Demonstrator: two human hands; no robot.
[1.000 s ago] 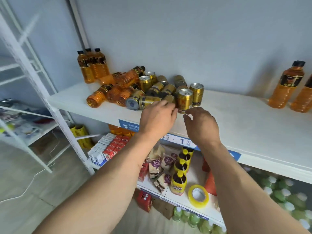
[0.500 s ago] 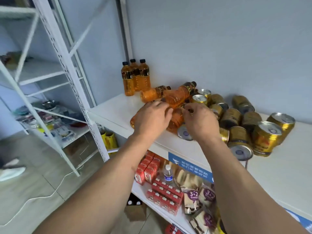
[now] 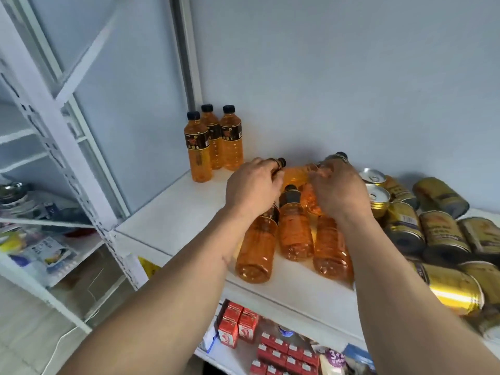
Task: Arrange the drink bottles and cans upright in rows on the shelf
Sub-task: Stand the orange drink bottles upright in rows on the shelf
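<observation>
We have three orange bottles (image 3: 213, 142) standing upright in the back left corner of the shelf (image 3: 173, 223), caps up and close together, so the first of the rows is begun. Most of the work is left. Several more orange bottles lie on their sides in a loose heap near the middle of the shelf: three lying bottles (image 3: 293, 234) point their bases toward us, and at least two more lie across behind them. To the right, a pile of gold cans (image 3: 433, 234) lies mostly tipped over, with two cans (image 3: 377, 192) upright at its left edge, just beside our right wrist.

Our left hand (image 3: 253, 189) reaches over the heap with its fingers (image 3: 266, 169) curled around the neck of a back bottle (image 3: 293, 173), whose black cap shows past the knuckles. Our right hand (image 3: 339, 189) reaches in beside it, fingers bent down onto the neck end of another lying bottle (image 3: 335, 158); they seem to pinch it, though the back of the hand hides the grip itself.
</observation>
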